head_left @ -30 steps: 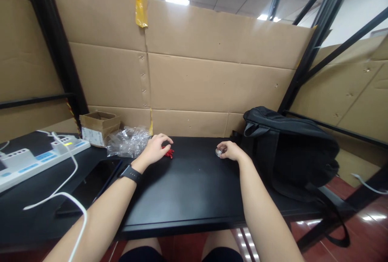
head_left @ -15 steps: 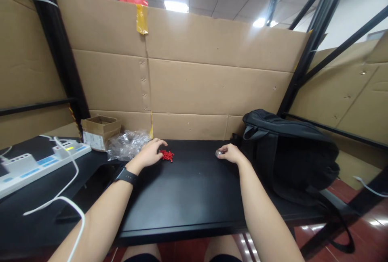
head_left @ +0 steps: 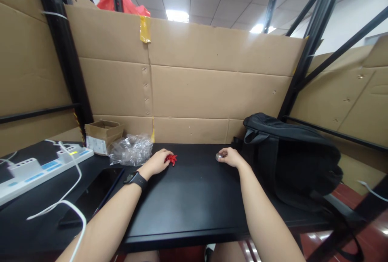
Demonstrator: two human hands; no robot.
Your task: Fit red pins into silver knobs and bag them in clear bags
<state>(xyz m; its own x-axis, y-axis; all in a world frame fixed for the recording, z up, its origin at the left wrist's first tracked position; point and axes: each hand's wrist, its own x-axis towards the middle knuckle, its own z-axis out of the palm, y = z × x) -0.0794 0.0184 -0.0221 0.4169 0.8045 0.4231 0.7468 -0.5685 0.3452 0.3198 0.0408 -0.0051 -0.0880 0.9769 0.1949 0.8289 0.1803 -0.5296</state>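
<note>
A small tangled bunch of red cord (head_left: 172, 159) lies on the black tabletop (head_left: 188, 197). My left hand (head_left: 158, 162), with a dark watch on its wrist, has its fingers curled down onto the bunch and pinches its left side. Some red strands stick out past the fingertips. To the right, my right hand (head_left: 232, 157) grips a small round silvery thing (head_left: 218, 157) between thumb and fingers at the tabletop. Most of that thing is hidden by the fingers, so its kind is unclear.
A black backpack (head_left: 291, 153) stands at the right. Crumpled clear plastic (head_left: 131, 151) and a small open cardboard box (head_left: 104, 135) sit at the back left. A white power strip (head_left: 45, 171), a white cable (head_left: 72, 205) and a dark tablet-like slab (head_left: 91, 197) lie at left. Cardboard walls off the back.
My left hand has moved right and closed from above onto the red cord. My right hand stays in place with the silvery thing. The camera view has shifted slightly.
</note>
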